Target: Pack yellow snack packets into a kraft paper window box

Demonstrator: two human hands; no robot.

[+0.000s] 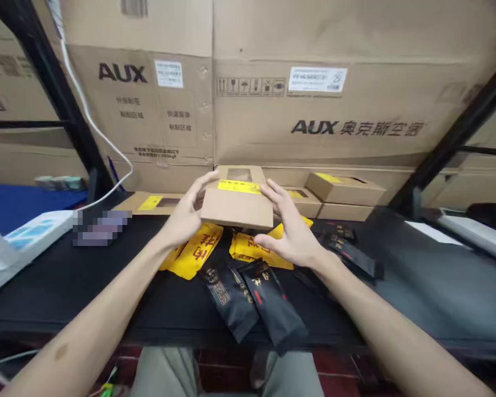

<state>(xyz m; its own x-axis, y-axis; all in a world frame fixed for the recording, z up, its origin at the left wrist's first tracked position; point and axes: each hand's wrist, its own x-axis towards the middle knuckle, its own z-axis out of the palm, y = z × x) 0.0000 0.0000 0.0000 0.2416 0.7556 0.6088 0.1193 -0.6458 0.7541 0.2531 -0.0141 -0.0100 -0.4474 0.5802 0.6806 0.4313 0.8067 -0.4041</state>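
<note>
A small brown cardboard box (237,205) with a yellow label and a cut-out window is held up above the black table. My left hand (188,212) grips its left side, and my right hand (285,223) holds the right side with the thumb apart, low in front. Yellow packets with red characters (197,251) lie below the left hand; more yellow packets (248,247) are under the box. Nearer the front edge rest two black pouches (275,300), partly overlapping.
Brown boxes (345,188) are stacked behind on the right, and a flat box (149,203) lies at back left. More black pouches (351,253) sit on the right. A white power strip (39,229) and cable are at left. Large AUX cartons (252,116) form the back.
</note>
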